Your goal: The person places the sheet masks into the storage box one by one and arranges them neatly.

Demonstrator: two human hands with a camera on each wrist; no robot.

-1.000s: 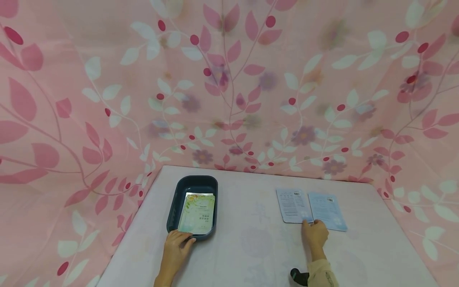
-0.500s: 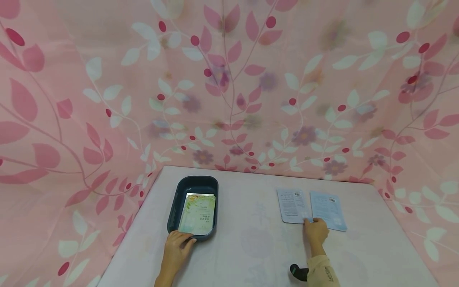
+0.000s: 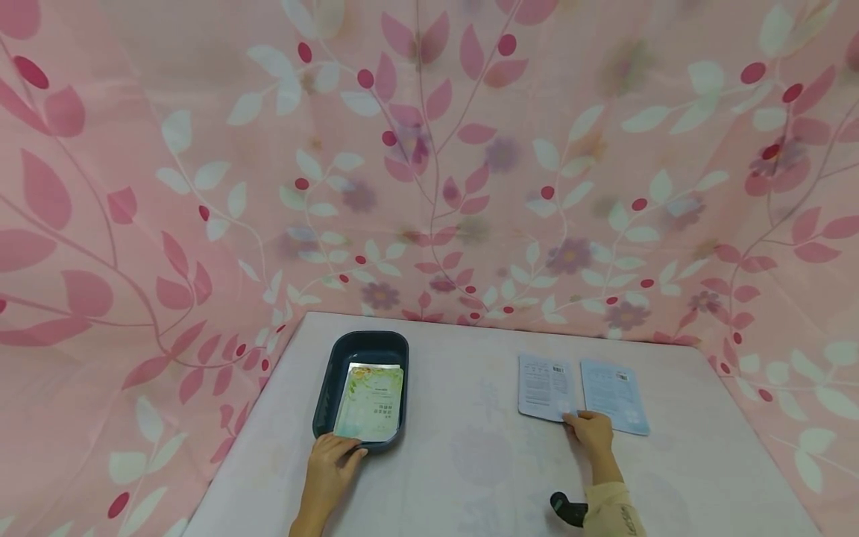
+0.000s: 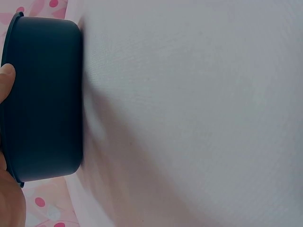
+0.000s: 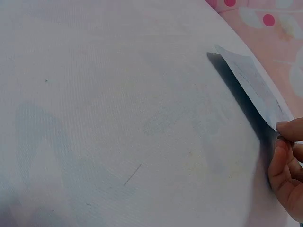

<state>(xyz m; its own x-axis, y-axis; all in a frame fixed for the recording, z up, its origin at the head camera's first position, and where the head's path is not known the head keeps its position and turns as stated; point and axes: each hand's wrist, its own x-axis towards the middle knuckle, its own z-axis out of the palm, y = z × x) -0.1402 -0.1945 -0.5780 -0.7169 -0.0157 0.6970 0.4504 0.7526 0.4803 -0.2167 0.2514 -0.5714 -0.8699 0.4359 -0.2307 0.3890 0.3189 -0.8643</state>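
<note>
At the left of the table stands a dark blue-green oblong tray [image 3: 326, 388] with green printed sachets [image 3: 372, 403] lying in it. My left hand [image 3: 329, 466] grips the tray's near rim, thumb on the outer wall; the left wrist view shows the tray's side [image 4: 45, 99] upright on the cloth. At the right, my right hand [image 3: 590, 432] pinches the near right corner of a pale blue flat sachet [image 3: 545, 384]. In the right wrist view this sachet [image 5: 255, 85] is lifted and tilted over its own dark shadow, pinched between thumb and fingers.
A second pale blue sachet [image 3: 614, 395] lies flat just right of the pinched one. A black curved object [image 3: 567, 510] sits beside the right sleeve [image 3: 612, 509]. A white cloth [image 3: 463, 418] covers the table, and a pink floral curtain [image 3: 429, 186] hangs round it.
My right hand has shifted slightly left, pinching the left sachet's corner, and that sachet's near edge has come up off the cloth. My left hand and the tray stay in place.
</note>
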